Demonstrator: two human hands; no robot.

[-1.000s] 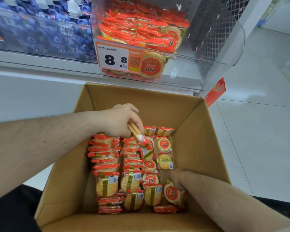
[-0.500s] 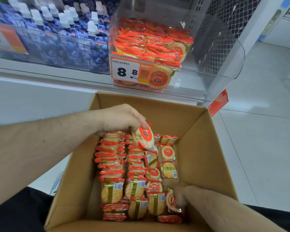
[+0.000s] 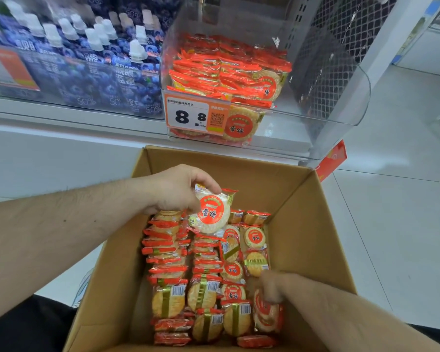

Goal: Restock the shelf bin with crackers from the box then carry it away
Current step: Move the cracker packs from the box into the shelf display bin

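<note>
- My left hand pinches one cracker packet above the rows in the cardboard box, frame centre.
- My right hand, lower right, appears to grip a second packet; its fingers are partly hidden.
- The clear shelf bin, upper centre, holds crackers behind a price tag.
- White floor tiles fill the right side.

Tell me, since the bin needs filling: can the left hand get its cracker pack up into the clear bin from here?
Probably yes. The left hand holds a cracker pack above the box, and the clear bin just above looks open-topped with nothing between.
</note>
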